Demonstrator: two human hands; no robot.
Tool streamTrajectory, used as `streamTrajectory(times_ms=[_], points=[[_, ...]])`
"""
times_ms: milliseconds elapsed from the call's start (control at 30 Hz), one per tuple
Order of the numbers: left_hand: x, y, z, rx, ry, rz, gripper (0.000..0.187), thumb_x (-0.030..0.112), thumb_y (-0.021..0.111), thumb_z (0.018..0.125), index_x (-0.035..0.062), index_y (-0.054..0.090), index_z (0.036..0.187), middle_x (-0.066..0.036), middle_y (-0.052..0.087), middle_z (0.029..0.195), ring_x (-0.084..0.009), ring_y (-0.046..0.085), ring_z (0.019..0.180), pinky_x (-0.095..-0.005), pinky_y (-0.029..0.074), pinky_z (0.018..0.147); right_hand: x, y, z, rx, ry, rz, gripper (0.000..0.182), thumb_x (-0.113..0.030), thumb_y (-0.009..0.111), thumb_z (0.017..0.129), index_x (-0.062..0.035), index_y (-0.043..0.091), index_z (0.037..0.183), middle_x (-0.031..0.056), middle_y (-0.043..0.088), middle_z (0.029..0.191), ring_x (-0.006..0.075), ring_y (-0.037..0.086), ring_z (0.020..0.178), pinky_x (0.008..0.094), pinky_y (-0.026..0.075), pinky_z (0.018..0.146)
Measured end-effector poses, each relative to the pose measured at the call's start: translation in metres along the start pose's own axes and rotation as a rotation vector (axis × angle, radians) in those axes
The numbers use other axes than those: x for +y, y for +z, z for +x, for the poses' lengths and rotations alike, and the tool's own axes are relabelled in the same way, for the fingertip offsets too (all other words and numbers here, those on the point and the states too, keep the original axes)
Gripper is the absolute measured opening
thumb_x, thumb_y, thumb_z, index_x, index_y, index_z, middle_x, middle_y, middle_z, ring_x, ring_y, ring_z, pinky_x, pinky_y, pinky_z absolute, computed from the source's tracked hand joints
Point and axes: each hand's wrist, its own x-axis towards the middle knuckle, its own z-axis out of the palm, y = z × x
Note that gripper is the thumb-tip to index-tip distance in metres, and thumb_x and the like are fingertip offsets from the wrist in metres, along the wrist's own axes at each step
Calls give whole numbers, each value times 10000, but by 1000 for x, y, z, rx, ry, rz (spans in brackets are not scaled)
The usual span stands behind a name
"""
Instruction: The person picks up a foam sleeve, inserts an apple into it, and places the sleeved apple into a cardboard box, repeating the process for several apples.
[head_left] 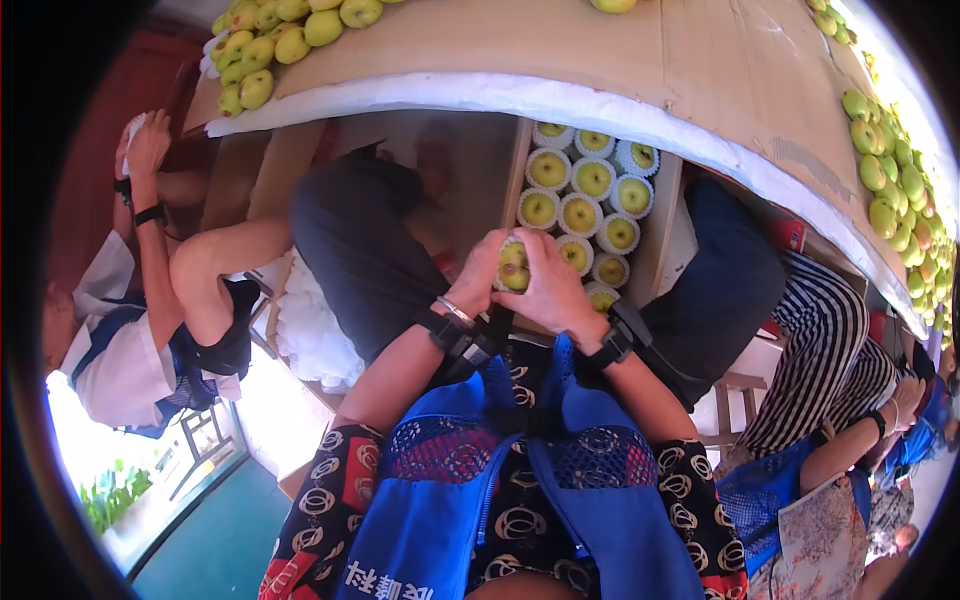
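Note:
A yellow-green apple (514,268) is held between my two hands, just above my lap. My left hand (478,272) grips its left side, and my right hand (557,284) wraps round its right side with the thumb beneath. Directly beyond my hands stands a cardboard box (668,215) packed with rows of apples, each in a white foam net (592,178). Its nearest netted apples lie close to my right fingers.
Ahead is a cardboard-covered table (560,50) with a padded white edge (430,92). Loose apples (270,40) pile at its left, and more apples (890,170) at its right. White foam nets (315,325) fill a container by my left leg. People sit on both sides.

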Motion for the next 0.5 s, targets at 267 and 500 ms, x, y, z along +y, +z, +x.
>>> streamTrajectory(times_ms=[267, 500], points=[[-2, -13, -10, 31, -75, -24, 315, 291, 376, 924, 43, 545, 1019, -89, 598, 959, -189, 607, 867, -334, 510, 741, -3, 21, -3, 40, -20, 9, 731, -282, 726, 664, -130, 365, 1281, 194, 478, 1130, 391, 526, 994, 433, 457, 825], [-2, 1, -6, -55, -182, -116, 417, 359, 405, 918, 69, 417, 1217, -124, 495, 1194, -238, 542, 1014, -413, 456, 851, 27, -4, -5, 124, -42, 194, 594, -236, 728, 658, -105, 484, 1183, 136, 564, 1050, 277, 586, 941, 370, 476, 815]])
